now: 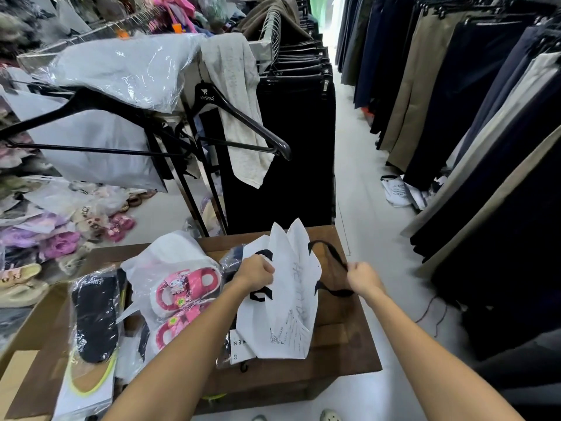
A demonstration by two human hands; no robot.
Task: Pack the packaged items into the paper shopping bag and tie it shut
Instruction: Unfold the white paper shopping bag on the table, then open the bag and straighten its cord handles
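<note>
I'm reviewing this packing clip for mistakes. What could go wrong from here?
The left hand and right hand pull the black handles of the white paper bag apart; thin paper may tear. The packaged pink sandals still lie outside and could be forgotten.

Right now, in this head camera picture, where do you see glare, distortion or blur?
Head view: glare streaks the clear plastic cover on the rack; wide-angle distortion bends the hanging dark trousers at right; the forearms at the bottom edge look stretched; the white paper shopping bag between the left hand and right hand is fairly sharp, its print still illegible.
</note>
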